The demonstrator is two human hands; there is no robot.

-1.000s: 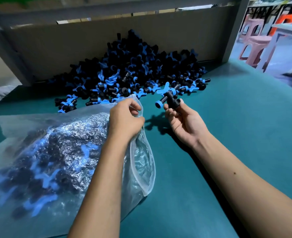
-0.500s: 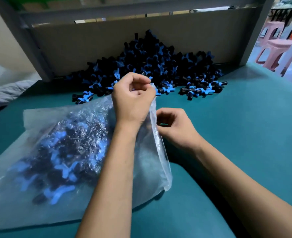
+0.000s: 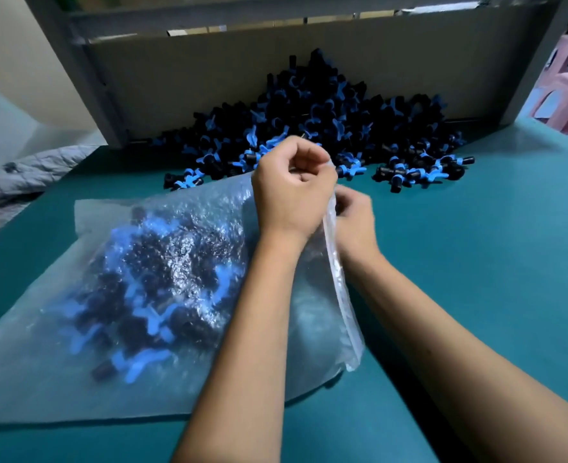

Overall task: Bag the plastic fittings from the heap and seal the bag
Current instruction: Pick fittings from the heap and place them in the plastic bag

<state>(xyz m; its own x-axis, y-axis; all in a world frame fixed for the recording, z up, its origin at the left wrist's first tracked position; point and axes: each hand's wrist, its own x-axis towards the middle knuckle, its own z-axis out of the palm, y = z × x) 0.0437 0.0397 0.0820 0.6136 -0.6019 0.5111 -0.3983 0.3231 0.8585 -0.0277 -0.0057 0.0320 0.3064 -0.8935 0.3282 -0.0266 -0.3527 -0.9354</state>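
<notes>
Near the counter's middle, the left hand and right hand are pinching the bag's open mouth; uneven pressing is risking gaps, fittings spilling.

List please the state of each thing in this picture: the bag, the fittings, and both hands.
Clear plastic zip bag: lying on the teal table, partly filled, mouth edge lifted and pressed together.
Black and blue plastic fittings in the bag: loose, enclosed.
Heap of black and blue fittings: unbagged, piled against the grey back panel.
Left hand: pinches the bag's top edge.
Right hand: grips the same edge, lower.
</notes>
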